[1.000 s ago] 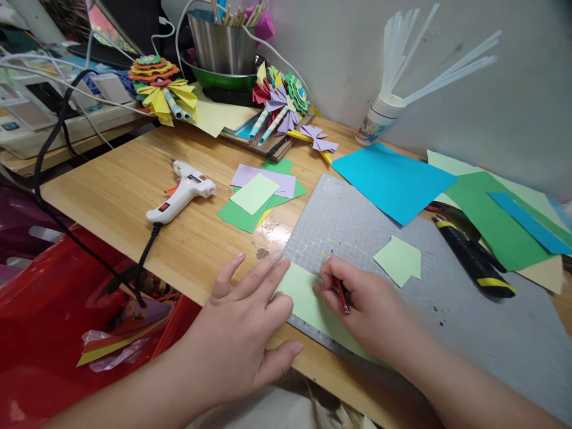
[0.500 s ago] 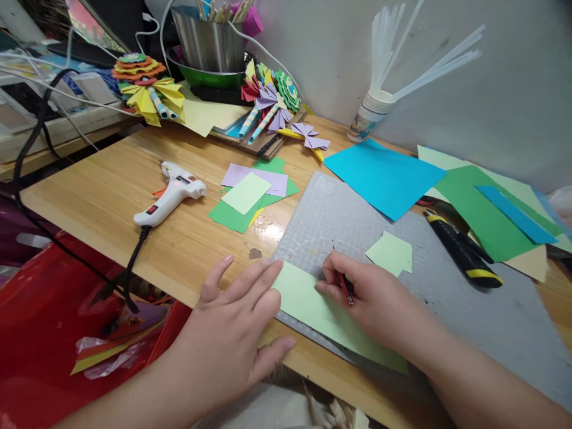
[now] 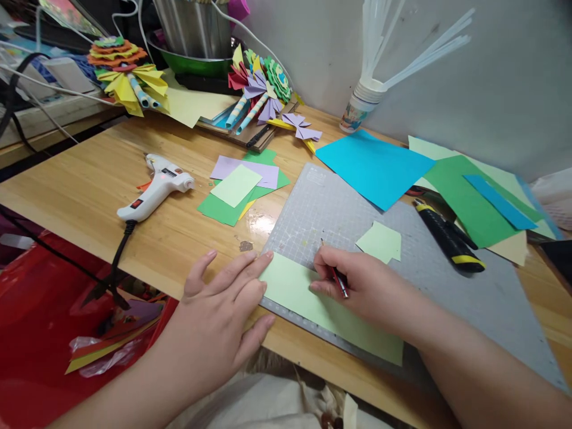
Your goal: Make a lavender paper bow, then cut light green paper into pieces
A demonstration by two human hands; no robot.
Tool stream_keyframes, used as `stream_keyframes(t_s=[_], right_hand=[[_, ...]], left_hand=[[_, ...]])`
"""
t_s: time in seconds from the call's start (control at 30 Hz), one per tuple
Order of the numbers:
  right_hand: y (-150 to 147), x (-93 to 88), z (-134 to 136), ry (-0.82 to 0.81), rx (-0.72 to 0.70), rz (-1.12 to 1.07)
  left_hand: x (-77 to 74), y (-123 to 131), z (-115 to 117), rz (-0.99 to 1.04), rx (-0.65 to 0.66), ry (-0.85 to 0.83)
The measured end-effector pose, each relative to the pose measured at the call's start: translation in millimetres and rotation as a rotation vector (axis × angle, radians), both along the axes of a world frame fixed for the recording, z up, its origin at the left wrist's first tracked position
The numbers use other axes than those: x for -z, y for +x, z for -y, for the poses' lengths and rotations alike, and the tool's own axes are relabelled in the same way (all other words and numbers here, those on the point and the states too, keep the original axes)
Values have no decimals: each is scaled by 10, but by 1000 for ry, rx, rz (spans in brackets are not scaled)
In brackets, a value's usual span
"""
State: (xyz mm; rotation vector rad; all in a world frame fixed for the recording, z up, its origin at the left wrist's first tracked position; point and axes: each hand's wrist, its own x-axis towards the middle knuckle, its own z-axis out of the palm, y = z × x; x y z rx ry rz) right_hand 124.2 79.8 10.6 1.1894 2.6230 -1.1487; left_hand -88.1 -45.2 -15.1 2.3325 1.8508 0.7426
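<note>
A light green paper strip point(image 3: 295, 289) lies along the near edge of the grey cutting mat point(image 3: 308, 208). My left hand point(image 3: 226, 310) is spread flat, with its fingertips at the strip's left end. Over the middle of the strip, my right hand point(image 3: 353, 277) is closed around a thin dark red pencil point(image 3: 340, 283). Its metal-capped end points toward me, and its tip pokes out beyond my fingers. Just past the right hand, a cut piece of light green paper point(image 3: 379, 241) rests on the mat.
Left on the wooden table lies a white glue gun point(image 3: 156, 187), near stacked paper pieces point(image 3: 236, 185). Blue paper point(image 3: 373, 167), a black-yellow utility knife point(image 3: 449, 235) and green sheets point(image 3: 473, 202) are at the right. Behind stand a cup of glue sticks point(image 3: 360, 104) and paper flowers point(image 3: 259, 89).
The camera view has shifted a little, so the table things appear further left and higher. The pencil has tilted slightly in my right hand. My left hand stays at the strip's left end.
</note>
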Motion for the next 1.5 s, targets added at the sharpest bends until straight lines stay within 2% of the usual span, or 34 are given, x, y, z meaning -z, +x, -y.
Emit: stream_keyframes(t_s=[0.3,0.53,0.7,1.07,1.2,1.3,1.33,1.4,1.5], right_hand=[[-9,-5,1,30,-17,8],[-12,-30,7,24,-11,-6],[1,-12,-12,29,-18,-13],[-20,-37,27,75,-27,64],[4,-99,63,256,41,66],[13,-222,163,368,145,-186],[7,-264,213,343,172,-302],[-19,-319,326,190,219,-465],[-67,-274,487,-114,234,-534]], left_hand=[[55,-93,25,-95,91,16],[46,-131,39,-123,112,12],[43,-114,71,-136,143,48],[58,-69,139,-183,156,-6],[79,-64,127,-213,146,4],[101,-59,126,-216,111,34],[107,-60,127,-218,102,45],[115,-64,132,-236,99,52],[120,-74,134,-267,109,47]])
